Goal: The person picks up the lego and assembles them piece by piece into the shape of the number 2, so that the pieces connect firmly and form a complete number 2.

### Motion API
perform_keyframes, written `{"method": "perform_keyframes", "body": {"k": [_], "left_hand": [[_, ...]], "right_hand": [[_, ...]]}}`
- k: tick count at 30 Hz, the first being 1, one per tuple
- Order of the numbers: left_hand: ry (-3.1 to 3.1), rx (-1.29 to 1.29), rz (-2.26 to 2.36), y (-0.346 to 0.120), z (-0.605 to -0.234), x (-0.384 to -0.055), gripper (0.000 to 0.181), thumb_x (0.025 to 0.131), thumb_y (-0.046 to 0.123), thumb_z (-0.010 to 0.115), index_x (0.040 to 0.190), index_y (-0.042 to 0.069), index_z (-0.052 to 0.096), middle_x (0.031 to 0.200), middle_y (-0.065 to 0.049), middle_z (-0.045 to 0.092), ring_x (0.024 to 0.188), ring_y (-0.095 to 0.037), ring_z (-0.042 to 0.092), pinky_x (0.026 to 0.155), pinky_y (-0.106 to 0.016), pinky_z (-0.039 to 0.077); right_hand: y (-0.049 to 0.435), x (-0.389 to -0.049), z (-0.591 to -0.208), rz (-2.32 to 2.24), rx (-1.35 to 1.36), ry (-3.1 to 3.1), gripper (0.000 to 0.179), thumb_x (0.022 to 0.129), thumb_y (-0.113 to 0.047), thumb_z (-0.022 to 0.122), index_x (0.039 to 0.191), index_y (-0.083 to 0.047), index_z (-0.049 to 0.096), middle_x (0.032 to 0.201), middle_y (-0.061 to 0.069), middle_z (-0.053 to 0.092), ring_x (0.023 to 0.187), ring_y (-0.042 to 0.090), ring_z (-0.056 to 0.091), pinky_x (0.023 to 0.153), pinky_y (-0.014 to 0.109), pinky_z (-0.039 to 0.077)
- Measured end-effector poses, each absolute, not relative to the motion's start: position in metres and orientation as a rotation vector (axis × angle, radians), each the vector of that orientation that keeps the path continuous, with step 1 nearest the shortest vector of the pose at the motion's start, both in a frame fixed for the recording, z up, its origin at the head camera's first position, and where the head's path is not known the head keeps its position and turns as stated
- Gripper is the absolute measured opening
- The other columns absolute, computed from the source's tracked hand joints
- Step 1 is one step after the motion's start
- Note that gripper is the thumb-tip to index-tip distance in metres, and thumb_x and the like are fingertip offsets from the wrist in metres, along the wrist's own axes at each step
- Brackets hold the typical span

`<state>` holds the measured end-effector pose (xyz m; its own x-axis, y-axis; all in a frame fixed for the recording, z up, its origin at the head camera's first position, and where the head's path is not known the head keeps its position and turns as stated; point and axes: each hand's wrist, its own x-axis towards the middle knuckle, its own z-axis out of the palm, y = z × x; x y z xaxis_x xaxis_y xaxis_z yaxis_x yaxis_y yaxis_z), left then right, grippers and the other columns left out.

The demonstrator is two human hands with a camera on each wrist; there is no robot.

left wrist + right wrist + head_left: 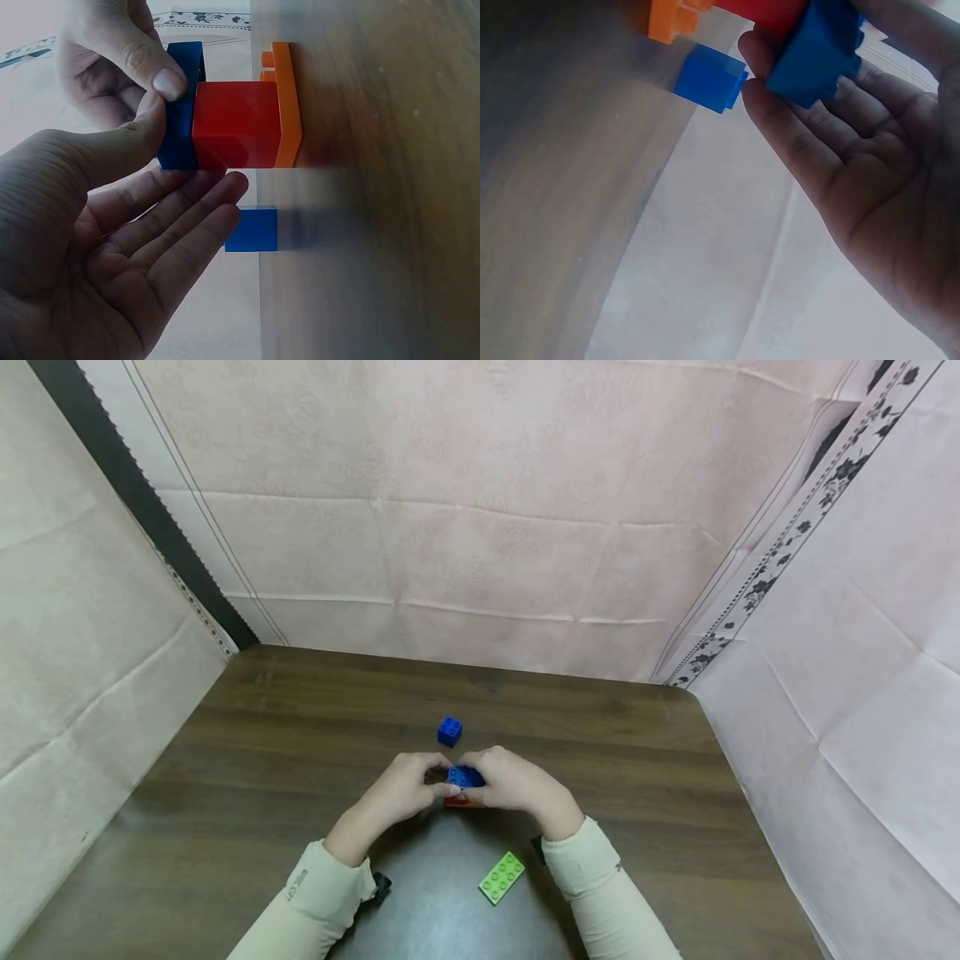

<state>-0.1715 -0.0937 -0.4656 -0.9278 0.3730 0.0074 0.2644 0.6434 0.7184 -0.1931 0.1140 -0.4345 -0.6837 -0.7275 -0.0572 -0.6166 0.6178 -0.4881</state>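
Both hands meet at a small stack of toy building bricks in the middle of the table. A long blue brick (180, 112) sits on top of a red brick (236, 124), which stands on a flat orange brick (286, 112). My left hand (405, 787) pinches the blue brick at its left end, thumb on the near side and fingers behind. From the other end my right hand (519, 783) grips the same brick, thumb near the left thumb. In the head view the hands partly cover the stack.
A small blue brick (450, 732) rests on the table just beyond the stack. Nearer, between the forearms, lies a lime green studded brick (502, 877). The brown wooden table (300, 718) ends at pale cloth hangings (465, 560) at the back and sides.
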Motion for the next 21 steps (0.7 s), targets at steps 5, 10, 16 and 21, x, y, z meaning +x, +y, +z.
{"method": "perform_keyframes", "body": {"k": [5, 10, 16, 21], "left_hand": [[2.721, 0.54, 1.141, -0.094, -0.465, -0.172, 0.023, 0.091, 0.025, 0.077, 0.11, 0.013, 0.072, 0.103, 0.001, 0.071, 0.095, -0.014, 0.067, 0.084, -0.039, 0.056], [2.726, 0.514, 1.113, -0.093, -0.465, -0.172, 0.026, 0.091, 0.029, 0.077, 0.112, 0.014, 0.072, 0.103, 0.003, 0.071, 0.094, -0.012, 0.067, 0.085, -0.039, 0.056], [2.717, 0.481, 1.108, -0.093, -0.465, -0.172, 0.027, 0.091, 0.029, 0.077, 0.113, 0.014, 0.071, 0.104, 0.002, 0.071, 0.094, -0.013, 0.066, 0.086, -0.04, 0.056], [2.725, 0.493, 1.112, -0.093, -0.463, -0.171, 0.027, 0.091, 0.029, 0.077, 0.113, 0.013, 0.071, 0.106, 0.0, 0.072, 0.095, -0.014, 0.067, 0.085, -0.04, 0.056]], "right_hand": [[0.118, -0.195, -0.426, -0.64, -1.104, 2.583, 0.036, 0.095, -0.022, 0.073, 0.126, -0.005, 0.066, 0.109, 0.001, 0.07, 0.086, 0.008, 0.065, 0.076, 0.021, 0.053], [0.122, -0.2, -0.42, -0.724, -1.105, 2.558, 0.04, 0.097, -0.022, 0.07, 0.13, -0.001, 0.063, 0.124, 0.01, 0.068, 0.109, 0.02, 0.067, 0.091, 0.034, 0.054], [0.12, -0.213, -0.422, -0.82, -1.101, 2.571, 0.041, 0.1, -0.023, 0.065, 0.133, 0.002, 0.059, 0.128, 0.016, 0.066, 0.118, 0.028, 0.063, 0.099, 0.043, 0.051], [0.112, -0.229, -0.428, -0.773, -1.103, 2.692, 0.044, 0.099, -0.023, 0.067, 0.133, 0.003, 0.058, 0.127, 0.017, 0.066, 0.118, 0.029, 0.063, 0.099, 0.04, 0.051]]}}
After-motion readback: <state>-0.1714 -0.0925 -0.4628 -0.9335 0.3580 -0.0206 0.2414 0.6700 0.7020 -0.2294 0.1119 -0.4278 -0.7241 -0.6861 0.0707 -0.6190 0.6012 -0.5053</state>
